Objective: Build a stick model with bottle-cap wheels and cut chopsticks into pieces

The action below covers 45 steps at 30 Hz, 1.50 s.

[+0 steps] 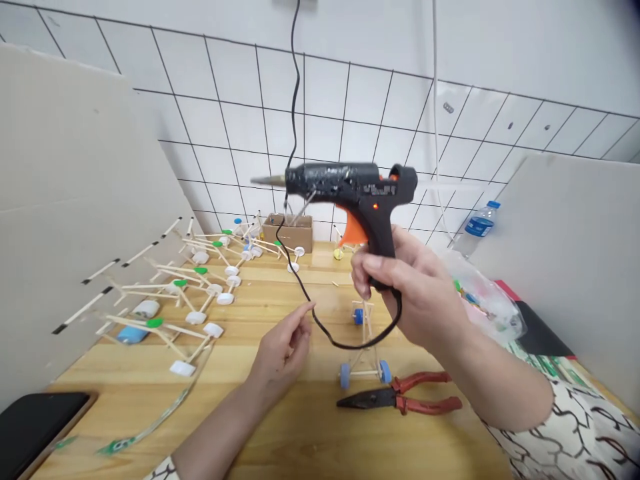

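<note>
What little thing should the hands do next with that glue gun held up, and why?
Maybe the left hand should ease the black cord aside. The right hand holds the glue gun up with its orange light on, and in this view the cord loops down across the little stick car, right by the left hand. I can't tell whether they touch.
</note>
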### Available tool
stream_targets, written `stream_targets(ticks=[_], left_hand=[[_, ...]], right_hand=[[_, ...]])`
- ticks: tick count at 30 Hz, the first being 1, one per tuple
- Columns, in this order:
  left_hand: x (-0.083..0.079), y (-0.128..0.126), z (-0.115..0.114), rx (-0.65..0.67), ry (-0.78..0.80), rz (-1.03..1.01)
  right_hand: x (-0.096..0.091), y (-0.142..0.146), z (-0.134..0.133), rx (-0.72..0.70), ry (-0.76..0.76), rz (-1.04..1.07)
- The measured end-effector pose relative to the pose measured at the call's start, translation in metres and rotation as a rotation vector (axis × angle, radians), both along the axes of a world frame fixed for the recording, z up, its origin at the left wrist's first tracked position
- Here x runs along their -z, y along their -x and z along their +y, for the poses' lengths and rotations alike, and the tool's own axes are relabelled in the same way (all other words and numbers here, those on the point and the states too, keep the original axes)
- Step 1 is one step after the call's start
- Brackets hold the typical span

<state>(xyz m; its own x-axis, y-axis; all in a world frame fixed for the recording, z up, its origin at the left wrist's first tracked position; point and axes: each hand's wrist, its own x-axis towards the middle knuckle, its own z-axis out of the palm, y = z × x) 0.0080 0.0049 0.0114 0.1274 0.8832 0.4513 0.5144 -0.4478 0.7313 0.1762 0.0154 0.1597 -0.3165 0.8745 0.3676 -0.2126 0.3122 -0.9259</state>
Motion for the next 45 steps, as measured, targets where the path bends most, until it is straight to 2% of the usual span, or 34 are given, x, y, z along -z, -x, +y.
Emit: stream_targets(ticks=[4, 8, 12, 15, 18, 20, 22, 26, 30, 33, 35, 40, 45], left_hand=[[0.002, -0.001, -0.003, 0.198, -0.02, 0.185], [0.001, 0.002, -0.009, 0.264, 0.015, 0.436], [-0.016, 0.003, -0.026, 0.307, 0.104, 0.696], [-0.034, -0.002, -0.042, 0.362, 0.196, 0.831], [-0.047, -0.011, -0.055, 0.431, 0.326, 0.991], [-0.051, -0.017, -0.062, 0.473, 0.344, 1.076], [-0.052, -0.023, -0.067, 0.517, 0.336, 1.158], [-0.058, -0.036, -0.074, 0.569, 0.278, 1.259], [-0.067, -0.046, -0.074, 0.546, 0.217, 1.264], [-0.065, -0.044, -0.07, 0.56, 0.23, 1.21], [-0.06, -0.037, -0.067, 0.593, 0.279, 1.126], [-0.054, -0.022, -0.062, 0.612, 0.384, 0.833], [-0.053, -0.04, -0.057, 0.645, 0.239, 0.662]], right_hand=[[0.012, -0.006, -0.025, -0.041, 0.087, 0.012], [0.02, -0.016, -0.044, 0.028, 0.123, 0.042], [0.029, -0.034, -0.061, 0.138, 0.205, 0.022], [0.044, -0.054, -0.074, 0.18, 0.321, -0.049], [0.065, -0.075, -0.087, 0.132, 0.41, -0.143], [0.08, -0.084, -0.096, 0.194, 0.446, -0.16], [0.094, -0.089, -0.103, 0.328, 0.477, -0.212], [0.107, -0.087, -0.108, 0.455, 0.582, -0.264], [0.105, -0.085, -0.104, 0.455, 0.639, -0.27], [0.104, -0.09, -0.101, 0.409, 0.606, -0.319], [0.103, -0.095, -0.1, 0.331, 0.598, -0.302], [0.103, -0.097, -0.098, 0.127, 0.702, -0.185], [0.103, -0.09, -0.103, 0.107, 0.687, -0.151]])
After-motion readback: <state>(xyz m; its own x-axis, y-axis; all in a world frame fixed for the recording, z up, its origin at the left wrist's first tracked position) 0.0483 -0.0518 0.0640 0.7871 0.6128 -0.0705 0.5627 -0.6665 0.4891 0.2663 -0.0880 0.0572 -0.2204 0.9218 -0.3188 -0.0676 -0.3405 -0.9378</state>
